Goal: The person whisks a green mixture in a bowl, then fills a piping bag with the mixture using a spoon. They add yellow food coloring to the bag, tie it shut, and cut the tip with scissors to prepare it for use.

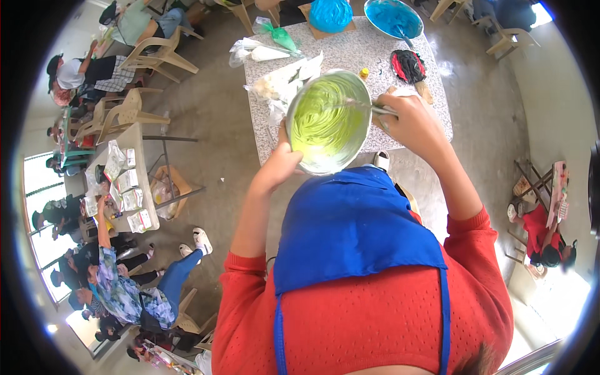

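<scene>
Obs: left hand (279, 164) wraps the near-left rim of a metal mixing bowl (310, 164), fingers closed on the edge, and holds the bowl up between chest and counter (350, 50), tilted so its open mouth faces the camera. Bowl carries pale green batter (322, 119), smeared in curved streaks up the wall.

Right hand (409, 122) is closed in a fist on the handle of a slim utensil (362, 105) – the handle is hidden in the grip and the working end is partly sunk in the green mass, so I cannot tell whether it is a spatula or a spoon.

Orientation: utensil's long axis runs roughly left–right across the upper bowl, handle end at the right rim, tip pointing to the person's left and slightly away.

Step in hand, by my reading: mixing or scraping the batter. The next stroke would call for the left hand to keep the tilted bowl steady while the utensil sweeps along the wall without pushing batter over the low rim.

Surroundings: on the counter beyond, a blue bowl (394, 17) of blue mix, a blue bag (330, 14), clear piping bags (259, 53), and a red-and-black piece on a stick (409, 67). Blue apron (356, 231) over a red shirt below
</scene>
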Motion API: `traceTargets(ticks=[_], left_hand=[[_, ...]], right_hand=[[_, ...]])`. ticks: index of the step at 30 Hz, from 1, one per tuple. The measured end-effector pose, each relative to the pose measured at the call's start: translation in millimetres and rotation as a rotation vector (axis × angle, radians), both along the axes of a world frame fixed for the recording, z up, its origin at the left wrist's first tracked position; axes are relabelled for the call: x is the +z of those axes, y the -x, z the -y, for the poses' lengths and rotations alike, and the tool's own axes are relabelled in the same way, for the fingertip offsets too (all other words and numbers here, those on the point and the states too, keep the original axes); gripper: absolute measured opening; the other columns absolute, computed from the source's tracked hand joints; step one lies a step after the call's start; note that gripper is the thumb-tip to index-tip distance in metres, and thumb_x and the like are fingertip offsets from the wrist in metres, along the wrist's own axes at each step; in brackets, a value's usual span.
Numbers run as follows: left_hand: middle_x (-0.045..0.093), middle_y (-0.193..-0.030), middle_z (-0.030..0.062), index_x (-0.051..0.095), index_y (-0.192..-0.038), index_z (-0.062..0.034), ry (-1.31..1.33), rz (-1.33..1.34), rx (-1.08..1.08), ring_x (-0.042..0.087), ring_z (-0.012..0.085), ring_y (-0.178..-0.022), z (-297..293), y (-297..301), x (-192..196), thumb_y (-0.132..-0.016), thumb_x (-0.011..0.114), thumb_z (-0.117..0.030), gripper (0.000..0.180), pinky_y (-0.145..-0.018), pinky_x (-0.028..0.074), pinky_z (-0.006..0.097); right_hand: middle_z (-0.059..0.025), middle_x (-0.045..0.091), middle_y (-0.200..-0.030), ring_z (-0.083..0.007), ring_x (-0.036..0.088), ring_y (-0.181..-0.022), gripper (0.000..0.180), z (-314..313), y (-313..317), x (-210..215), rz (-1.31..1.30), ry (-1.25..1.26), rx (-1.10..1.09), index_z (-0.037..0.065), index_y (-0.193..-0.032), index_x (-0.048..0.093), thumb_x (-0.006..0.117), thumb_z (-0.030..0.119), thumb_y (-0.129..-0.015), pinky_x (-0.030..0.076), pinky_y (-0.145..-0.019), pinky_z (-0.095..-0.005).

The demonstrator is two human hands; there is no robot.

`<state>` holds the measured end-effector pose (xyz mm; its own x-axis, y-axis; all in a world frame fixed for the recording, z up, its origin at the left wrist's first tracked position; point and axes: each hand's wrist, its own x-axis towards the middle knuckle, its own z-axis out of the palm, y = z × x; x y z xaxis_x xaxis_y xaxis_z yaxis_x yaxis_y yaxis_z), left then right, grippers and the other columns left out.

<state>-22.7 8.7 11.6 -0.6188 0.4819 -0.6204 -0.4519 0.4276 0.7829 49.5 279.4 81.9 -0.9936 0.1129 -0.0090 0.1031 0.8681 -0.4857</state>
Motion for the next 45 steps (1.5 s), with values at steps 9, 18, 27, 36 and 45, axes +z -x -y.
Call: traceTargets(ticks=[9, 18, 27, 36, 45], left_hand=[[0.064, -0.108, 0.0160, 0.045, -0.127, 0.0057, -0.024, 0.089, 0.046, 0.069, 0.0215, -0.085, 2, -5, -36, -0.088, 0.049, -0.009, 0.041, -0.070, 0.060, 0.032], [0.063, -0.111, 0.0181, 0.048, -0.124, 0.0082, -0.137, 0.207, 0.139, 0.068, 0.0262, -0.091, 1, -1, -66, -0.086, 0.045, -0.003, 0.039, -0.072, 0.061, 0.039], [0.063, -0.109, 0.0216, 0.050, -0.120, 0.0091, -0.433, 0.499, 0.295, 0.068, 0.0308, -0.091, 23, -20, -161, -0.083, 0.045, 0.001, 0.038, -0.073, 0.061, 0.043], [0.065, -0.100, 0.0237, 0.053, -0.110, 0.0127, -0.379, 0.630, 0.344, 0.069, 0.0318, -0.084, 23, -42, -241, -0.084, 0.045, 0.001, 0.030, -0.069, 0.061, 0.043], [0.063, -0.108, 0.0207, 0.052, -0.116, 0.0070, -0.408, 0.649, 0.370, 0.066, 0.0368, -0.095, 24, 2, -246, -0.085, 0.045, -0.007, 0.035, -0.084, 0.056, 0.051]], right_hand=[[-0.0202, 0.067, -0.081, -0.0370, 0.064, -0.076, 0.027, 5, -16, -5, 0.191, 0.055, -0.060, 0.008, -0.101, 0.070, 0.060, 0.006, -0.077, 0.050, -0.070, -0.0436], [-0.0165, 0.067, -0.077, -0.0341, 0.065, -0.076, 0.026, -8, 3, -34, 0.304, -0.175, 0.117, 0.010, -0.096, 0.071, 0.060, 0.005, -0.072, 0.050, -0.066, -0.0437], [-0.0014, 0.065, -0.078, -0.0174, 0.065, -0.082, 0.010, -35, 121, -146, -0.030, -0.552, 0.642, 0.017, -0.082, 0.064, 0.064, 0.010, -0.074, 0.040, -0.087, -0.0351], [0.0012, 0.060, -0.093, -0.0162, 0.060, -0.097, 0.021, -7, 156, -220, -0.033, -0.626, 0.826, 0.017, -0.094, 0.061, 0.062, 0.008, -0.076, 0.039, -0.095, -0.0371], [-0.0072, 0.049, -0.135, -0.0215, 0.036, -0.135, 0.052, 1, 149, -208, -0.187, -0.625, 0.561, 0.014, -0.125, 0.055, 0.060, 0.004, -0.074, 0.020, -0.117, -0.0481]])
